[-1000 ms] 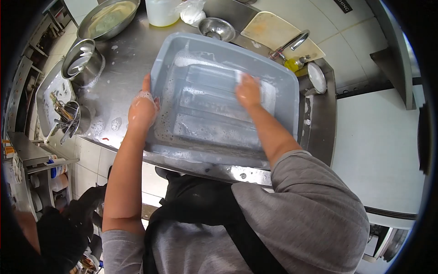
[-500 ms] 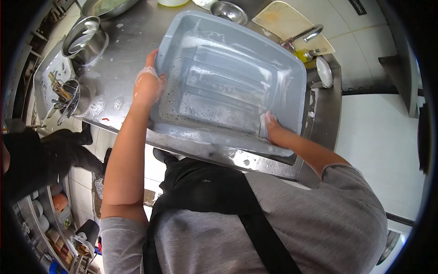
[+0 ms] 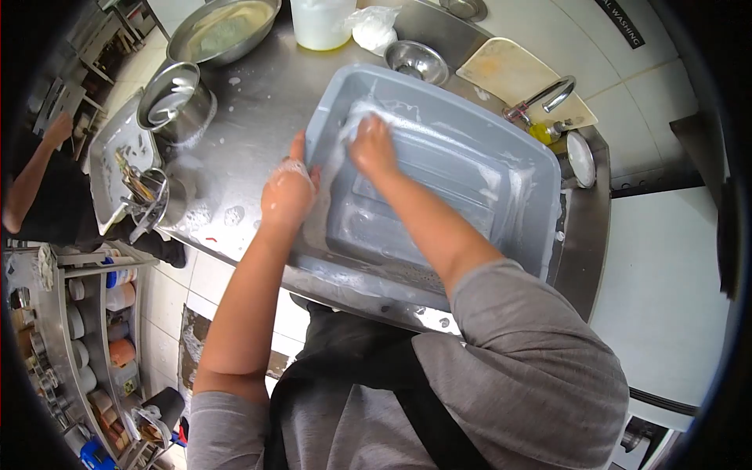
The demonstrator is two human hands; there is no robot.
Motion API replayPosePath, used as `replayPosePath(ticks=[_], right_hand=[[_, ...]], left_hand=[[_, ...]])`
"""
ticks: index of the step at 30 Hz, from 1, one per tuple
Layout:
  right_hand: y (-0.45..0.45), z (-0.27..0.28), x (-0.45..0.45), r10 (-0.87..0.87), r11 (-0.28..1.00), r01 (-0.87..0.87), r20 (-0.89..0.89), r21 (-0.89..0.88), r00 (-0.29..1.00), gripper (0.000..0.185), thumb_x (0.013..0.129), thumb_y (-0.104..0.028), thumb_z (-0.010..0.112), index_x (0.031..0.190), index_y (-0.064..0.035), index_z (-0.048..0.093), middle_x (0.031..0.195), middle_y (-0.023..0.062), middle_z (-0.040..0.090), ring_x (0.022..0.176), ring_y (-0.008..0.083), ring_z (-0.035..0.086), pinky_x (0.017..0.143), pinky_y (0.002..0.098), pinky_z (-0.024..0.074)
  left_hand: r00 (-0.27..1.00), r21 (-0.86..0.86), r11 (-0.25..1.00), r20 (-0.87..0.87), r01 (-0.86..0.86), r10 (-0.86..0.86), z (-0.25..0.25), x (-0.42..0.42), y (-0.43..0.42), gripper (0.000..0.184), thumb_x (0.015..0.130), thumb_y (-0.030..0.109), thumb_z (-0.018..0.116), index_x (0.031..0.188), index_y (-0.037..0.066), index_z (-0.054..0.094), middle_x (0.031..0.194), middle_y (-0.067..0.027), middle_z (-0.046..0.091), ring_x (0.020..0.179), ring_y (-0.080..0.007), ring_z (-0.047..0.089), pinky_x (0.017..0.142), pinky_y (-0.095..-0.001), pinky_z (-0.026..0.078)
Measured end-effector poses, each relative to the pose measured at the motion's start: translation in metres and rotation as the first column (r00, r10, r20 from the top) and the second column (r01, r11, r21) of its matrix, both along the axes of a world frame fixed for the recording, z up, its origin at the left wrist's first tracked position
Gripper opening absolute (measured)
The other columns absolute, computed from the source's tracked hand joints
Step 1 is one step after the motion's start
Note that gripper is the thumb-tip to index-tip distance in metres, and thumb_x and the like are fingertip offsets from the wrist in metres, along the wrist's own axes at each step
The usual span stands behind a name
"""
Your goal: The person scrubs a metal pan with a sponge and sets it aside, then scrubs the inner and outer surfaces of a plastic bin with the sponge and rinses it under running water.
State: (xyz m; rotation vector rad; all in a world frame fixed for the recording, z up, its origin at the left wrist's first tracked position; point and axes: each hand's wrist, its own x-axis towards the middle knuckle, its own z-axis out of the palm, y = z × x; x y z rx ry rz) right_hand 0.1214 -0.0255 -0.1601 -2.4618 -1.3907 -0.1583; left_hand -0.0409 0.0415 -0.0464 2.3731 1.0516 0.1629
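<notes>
The left hand, wet with suds, pinches the wall of a gray plastic tub at the tub's nine o'clock, one digit outside the rim and a fingertip inside. The right hand reaches across the tub to its inner corner at eleven o'clock, back upward; its fingers are blurred, so I cannot tell whether they are curled, flat or around something. White foam streaks the tub, which sits at the near edge of a stainless-steel table, straight ahead of the wearer. Around the tub, at nine o'clock, a metal canister of utensils stands by a shallow tray; a steel pot is slightly higher, toward ten. Farther back are a wide metal pan at ten, a white bucket at eleven, a steel bowl at twelve, a stained cutting board at one, and a faucet with a yellow bottle at two. Beyond the table, at nine, is another person in black.
</notes>
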Motion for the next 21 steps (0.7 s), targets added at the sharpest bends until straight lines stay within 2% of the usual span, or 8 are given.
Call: replayPosePath(ticks=[2, 8, 10, 13, 14, 16, 18, 21], right_hand=[[0.012, 0.006, 0.016, -0.103, 0.992, 0.100, 0.031, 0.074, 0.994, 0.046, 0.082, -0.020, 0.051, 0.120, 0.0062, 0.049, 0.126, 0.0201, 0.045, 0.119, 0.0343, 0.040, 0.102, 0.0515, 0.0289], [-0.047, 0.012, -0.065, 0.204, 0.948, -0.250, -0.227, -0.198, 0.952, 0.067, 0.085, -0.034, 0.051, 0.133, 0.0094, 0.034, 0.144, 0.0259, 0.024, 0.138, 0.0380, 0.013, 0.112, 0.0527, 0.0072], [-0.012, 0.011, -0.024, 0.136, 0.973, -0.159, -0.138, -0.168, 0.981, 0.065, 0.085, -0.029, 0.052, 0.133, 0.0107, 0.033, 0.143, 0.0273, 0.026, 0.136, 0.0401, 0.018, 0.111, 0.0503, 0.0129], [0.027, 0.015, 0.016, -0.092, 0.995, 0.099, -0.301, 0.007, 0.949, 0.062, 0.086, -0.020, 0.052, 0.134, 0.0115, 0.028, 0.143, 0.0270, 0.025, 0.133, 0.0407, 0.024, 0.111, 0.0466, 0.0177], [0.036, 0.003, 0.003, -0.104, 0.960, 0.220, -0.508, 0.173, 0.855, 0.061, 0.087, -0.019, 0.050, 0.136, 0.0087, 0.026, 0.142, 0.0276, 0.027, 0.133, 0.0395, 0.025, 0.111, 0.0425, 0.0189], [0.057, -0.054, -0.041, 0.110, 0.759, 0.399, -0.705, 0.515, 0.701, 0.055, 0.093, -0.016, 0.043, 0.137, 0.0078, 0.021, 0.139, 0.0281, 0.030, 0.130, 0.0402, 0.030, 0.109, 0.0405, 0.0216], [0.026, 0.029, -0.090, 0.459, 0.615, 0.443, -0.753, 0.652, 0.471, 0.061, 0.096, -0.031, 0.037, 0.141, 0.0047, 0.017, 0.143, 0.0274, 0.024, 0.135, 0.0332, 0.023, 0.109, 0.0364, 0.0204], [0.055, 0.049, -0.027, 0.211, 0.780, 0.431, -0.839, 0.454, 0.501, 0.064, 0.096, -0.035, 0.037, 0.140, 0.0055, 0.015, 0.144, 0.0274, 0.021, 0.135, 0.0373, 0.019, 0.111, 0.0374, 0.0178]], left_hand=[[0.998, 0.014, 0.999, -0.051, 0.036, -0.036, -0.003, 0.000, -0.002, 0.070, 0.083, 0.019, 0.059, 0.142, 0.018, 0.021, 0.107, -0.0238, 0.059, 0.100, -0.0396, 0.058, 0.081, -0.0454, 0.048], [0.997, 0.032, 0.998, -0.062, 0.052, -0.050, -0.011, 0.000, 0.001, 0.073, 0.081, 0.017, 0.061, 0.141, 0.017, 0.020, 0.106, -0.0239, 0.058, 0.096, -0.0397, 0.060, 0.080, -0.0450, 0.049], [0.997, 0.044, 0.996, -0.032, 0.074, -0.072, -0.015, 0.002, 0.004, 0.067, 0.085, 0.021, 0.056, 0.141, 0.013, 0.021, 0.103, -0.0227, 0.059, 0.091, -0.0392, 0.061, 0.077, -0.0448, 0.050], [0.995, -0.039, 0.998, -0.093, 0.039, -0.043, 0.002, 0.007, 0.002, 0.059, 0.091, 0.027, 0.047, 0.142, 0.014, 0.020, 0.103, -0.0256, 0.060, 0.096, -0.0417, 0.059, 0.082, -0.0467, 0.046], [0.995, -0.026, 0.999, -0.089, 0.047, -0.049, 0.002, 0.008, 0.003, 0.059, 0.091, 0.027, 0.047, 0.142, 0.014, 0.020, 0.103, -0.0256, 0.060, 0.096, -0.0417, 0.059, 0.082, -0.0467, 0.046], [0.994, -0.037, 0.999, -0.100, 0.036, -0.040, -0.002, 0.006, 0.005, 0.058, 0.093, 0.031, 0.041, 0.143, 0.012, 0.020, 0.106, -0.0240, 0.058, 0.093, -0.0403, 0.060, 0.080, -0.0466, 0.048], [0.994, -0.047, 0.998, -0.096, 0.051, -0.055, 0.003, 0.003, 0.007, 0.057, 0.094, 0.031, 0.039, 0.143, 0.011, 0.019, 0.107, -0.0246, 0.058, 0.094, -0.0407, 0.060, 0.082, -0.0468, 0.047], [0.993, -0.056, 0.997, -0.102, 0.058, -0.064, 0.001, 0.005, 0.006, 0.056, 0.095, 0.031, 0.037, 0.143, 0.011, 0.018, 0.110, -0.0257, 0.057, 0.096, -0.0413, 0.059, 0.084, -0.0470, 0.046]])
